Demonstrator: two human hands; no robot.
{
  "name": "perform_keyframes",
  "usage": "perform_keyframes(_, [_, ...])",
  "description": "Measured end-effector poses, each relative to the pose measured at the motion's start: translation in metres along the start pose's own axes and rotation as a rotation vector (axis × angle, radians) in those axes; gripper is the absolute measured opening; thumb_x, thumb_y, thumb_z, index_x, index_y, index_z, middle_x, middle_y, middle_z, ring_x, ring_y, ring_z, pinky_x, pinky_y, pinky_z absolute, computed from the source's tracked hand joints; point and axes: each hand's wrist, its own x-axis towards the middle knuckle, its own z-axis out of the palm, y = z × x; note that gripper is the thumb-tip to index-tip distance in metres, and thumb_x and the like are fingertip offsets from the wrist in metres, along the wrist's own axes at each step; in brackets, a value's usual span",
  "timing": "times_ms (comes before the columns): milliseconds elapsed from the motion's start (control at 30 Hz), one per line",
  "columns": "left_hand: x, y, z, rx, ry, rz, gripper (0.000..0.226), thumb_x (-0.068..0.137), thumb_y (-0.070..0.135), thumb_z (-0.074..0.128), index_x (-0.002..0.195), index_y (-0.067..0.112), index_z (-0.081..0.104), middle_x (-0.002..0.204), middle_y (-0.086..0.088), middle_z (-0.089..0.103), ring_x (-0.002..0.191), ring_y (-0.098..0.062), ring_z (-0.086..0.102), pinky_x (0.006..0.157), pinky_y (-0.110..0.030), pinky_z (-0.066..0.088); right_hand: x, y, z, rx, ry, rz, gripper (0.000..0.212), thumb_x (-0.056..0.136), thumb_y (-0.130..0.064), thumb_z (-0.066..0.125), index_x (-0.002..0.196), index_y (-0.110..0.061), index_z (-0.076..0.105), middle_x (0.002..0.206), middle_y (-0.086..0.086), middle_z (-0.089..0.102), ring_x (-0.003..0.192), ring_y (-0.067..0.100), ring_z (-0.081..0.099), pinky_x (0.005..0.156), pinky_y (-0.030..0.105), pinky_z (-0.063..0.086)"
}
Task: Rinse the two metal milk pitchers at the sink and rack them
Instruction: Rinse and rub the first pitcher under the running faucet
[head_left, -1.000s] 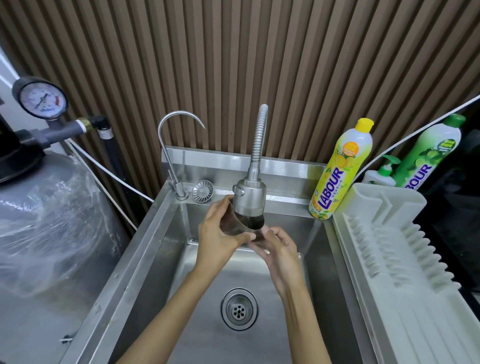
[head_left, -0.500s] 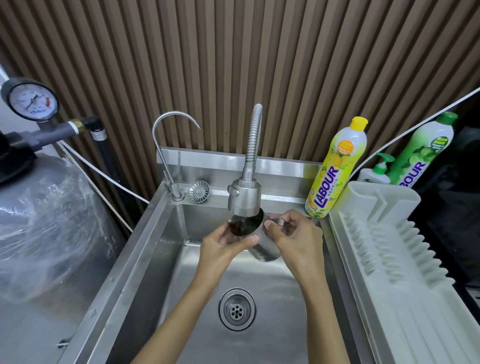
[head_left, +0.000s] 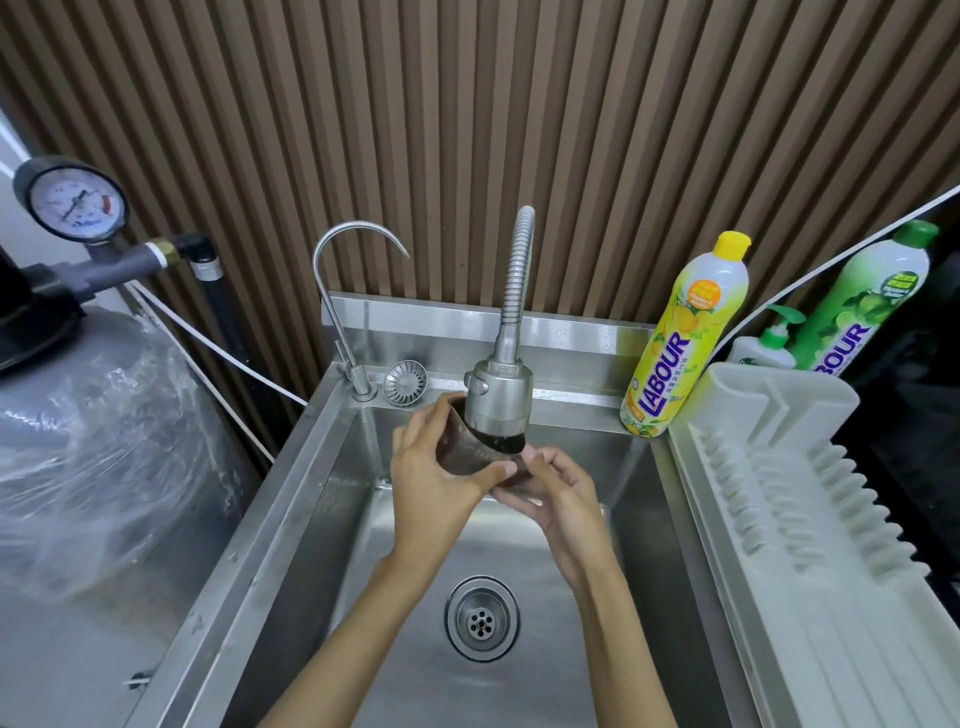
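On my screen I see one metal milk pitcher (head_left: 464, 451) held tilted above the basin of the sink (head_left: 332, 467). The head of the flexible spray faucet (head_left: 498, 397) covers part of its mouth. The left hand (head_left: 431, 478) grips the pitcher's side, with fingers behind and thumb across the front. The right hand (head_left: 558, 499) holds the lower end, with its fingers curled under it. The drain (head_left: 482, 618) is below both hands. The white dish rack (head_left: 779, 467) lies right of the sink, and a yellow LABOUR bottle (head_left: 680, 338) stands at the rack's far corner.
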Motion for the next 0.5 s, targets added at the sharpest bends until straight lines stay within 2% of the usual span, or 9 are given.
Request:
perform_keyframes(67, [-0.003,0.003,-0.005,0.080,0.015,-0.013,0.093,0.042,0.060,0.075,0.122,0.017,0.060,0.097,0.017,0.049,0.100,-0.011,0.048,0.082,-0.007,0.033,-0.003,-0.005,0.001,-0.062,0.019,0.030,0.019,0.087,-0.015,0.059,0.074,-0.004,0.052,0.071,0.012,0.065,0.071,0.025,0.065,0.070,0.038,0.060])
perform_keyframes(167, [-0.005,0.001,-0.010,0.128,-0.025,-0.064,0.081,0.044,0.076,0.061,0.107,0.025,0.066,0.088,0.006,0.058,0.087,-0.013,0.059,0.078,-0.025,0.047,-0.008,-0.021,0.001,-0.204,0.076,0.041,0.017,0.087,-0.015,0.062,0.080,-0.001,0.057,0.066,0.008,0.067,0.067,0.020,0.066,0.059,0.034,0.059])
perform_keyframes(233, [-0.003,0.000,-0.012,0.104,-0.100,-0.124,0.069,0.047,0.075,0.066,0.098,0.029,0.069,0.083,0.005,0.063,0.081,-0.007,0.064,0.075,-0.020,0.050,-0.010,-0.031,0.001,-0.318,0.155,0.032,0.020,0.085,-0.015,0.066,0.071,-0.005,0.056,0.068,0.008,0.068,0.068,0.020,0.070,0.054,0.033,0.059])
perform_keyframes(267, [-0.002,-0.002,-0.012,0.049,-0.159,-0.164,0.059,0.050,0.068,0.074,0.094,0.030,0.070,0.083,0.007,0.065,0.078,0.000,0.065,0.073,-0.012,0.049,-0.010,-0.034,0.001,-0.401,0.205,0.009,0.022,0.083,-0.016,0.068,0.067,-0.007,0.056,0.068,0.008,0.068,0.068,0.020,0.070,0.054,0.033,0.059])
perform_keyframes(333, [0.003,-0.009,-0.010,-0.120,-0.301,-0.265,0.035,0.061,0.040,0.084,0.091,0.030,0.069,0.084,0.011,0.071,0.076,0.011,0.064,0.068,-0.002,0.044,-0.009,-0.038,0.002,-0.628,0.309,-0.094,0.026,0.079,-0.019,0.071,0.060,-0.013,0.054,0.067,0.005,0.067,0.069,0.021,0.067,0.062,0.039,0.060])
perform_keyframes(433, [0.007,-0.022,-0.001,-0.324,-0.468,-0.383,0.033,0.066,0.015,0.084,0.093,0.027,0.070,0.091,0.011,0.074,0.090,0.001,0.067,0.076,-0.007,0.047,-0.009,-0.041,0.010,-0.858,0.377,-0.229,0.032,0.077,-0.020,0.071,0.055,-0.023,0.048,0.082,-0.001,0.073,0.081,0.023,0.067,0.080,0.042,0.053])
perform_keyframes(500, [0.011,-0.030,0.008,-0.426,-0.525,-0.464,0.037,0.066,0.005,0.081,0.097,0.020,0.069,0.093,0.007,0.074,0.093,-0.007,0.067,0.085,-0.014,0.049,-0.006,-0.041,0.015,-0.963,0.387,-0.264,0.028,0.079,-0.020,0.070,0.061,-0.026,0.049,0.089,0.001,0.073,0.086,0.025,0.066,0.084,0.041,0.050])
